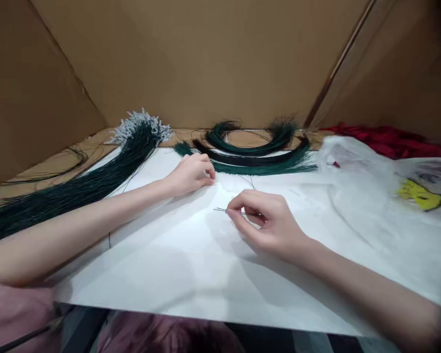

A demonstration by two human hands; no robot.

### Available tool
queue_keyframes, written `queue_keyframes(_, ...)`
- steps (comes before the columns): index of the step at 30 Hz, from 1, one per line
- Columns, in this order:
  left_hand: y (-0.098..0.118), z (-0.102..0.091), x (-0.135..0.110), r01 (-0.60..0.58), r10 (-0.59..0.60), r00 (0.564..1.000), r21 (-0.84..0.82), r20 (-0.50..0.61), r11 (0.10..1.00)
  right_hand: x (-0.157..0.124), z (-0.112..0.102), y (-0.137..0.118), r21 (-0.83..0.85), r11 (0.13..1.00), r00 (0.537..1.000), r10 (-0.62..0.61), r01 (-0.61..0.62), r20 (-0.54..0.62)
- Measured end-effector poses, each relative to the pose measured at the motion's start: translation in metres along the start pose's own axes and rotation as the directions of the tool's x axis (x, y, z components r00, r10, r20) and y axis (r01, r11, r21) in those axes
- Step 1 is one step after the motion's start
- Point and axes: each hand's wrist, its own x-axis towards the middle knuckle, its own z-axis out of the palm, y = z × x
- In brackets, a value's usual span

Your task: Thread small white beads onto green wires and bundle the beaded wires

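Observation:
My right hand (266, 215) pinches a short piece of thin dark wire (220, 210) between thumb and fingertips, just above the white work surface (161, 279). The wire's ends point left, and its rest passes behind my fingers. Farther back and to the left, my left hand (193, 174) has its fingers curled together near the surface, close to a whitish, fluffy-looking patch (228, 180). Whatever those fingertips hold, if anything, is too small to tell. Behind that hand lie curved bundles of dark green wire (264, 168).
A thick bundle of long dark green stems (106, 171) with pale tips (141, 126) stretches along the left. On the right are a clear plastic bag (353, 196) with a yellow print and red material (389, 139). Cardboard walls (206, 59) enclose the back and sides.

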Motion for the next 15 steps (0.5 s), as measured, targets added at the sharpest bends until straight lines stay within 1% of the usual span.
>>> queue_keyframes(4,-0.005,0.007,0.006,0.028,-0.03,0.999,-0.082,-0.024,0.996,-0.001,0.0,0.001,0.007,1.0,1.0,0.003,-0.003,-0.005)
queue_keyframes(8,0.002,0.004,0.003,0.022,-0.032,0.998,-0.171,-0.056,0.985,-0.001,0.0,0.001,0.0,1.0,1.0,0.012,-0.012,-0.018)
queue_keyframes(10,0.011,0.0,-0.007,0.025,-0.046,0.997,-0.335,-0.056,0.942,0.0,0.0,0.001,-0.006,1.0,1.0,0.017,-0.017,-0.022)
queue_keyframes(11,0.016,-0.002,-0.014,0.039,-0.067,0.997,-0.478,-0.042,0.877,0.0,0.001,0.0,-0.007,1.0,1.0,0.018,-0.019,-0.023)
queue_keyframes(12,0.021,-0.003,-0.022,0.063,-0.091,0.996,-0.63,-0.013,0.774,0.0,0.002,0.0,-0.007,1.0,1.0,0.017,-0.017,-0.026)
queue_keyframes(13,0.027,-0.004,-0.03,0.102,-0.117,0.993,-0.746,0.033,0.658,0.0,0.003,0.0,-0.006,1.0,0.999,0.015,-0.015,-0.03)
queue_keyframes(14,0.032,-0.003,-0.039,0.147,-0.144,0.986,-0.818,0.08,0.555,0.001,0.003,0.0,-0.004,1.0,0.999,0.013,-0.013,-0.035)
queue_keyframes(15,0.037,-0.002,-0.048,0.178,-0.17,0.979,-0.863,0.109,0.473,0.001,0.004,-0.001,-0.001,1.0,0.999,0.011,-0.011,-0.039)
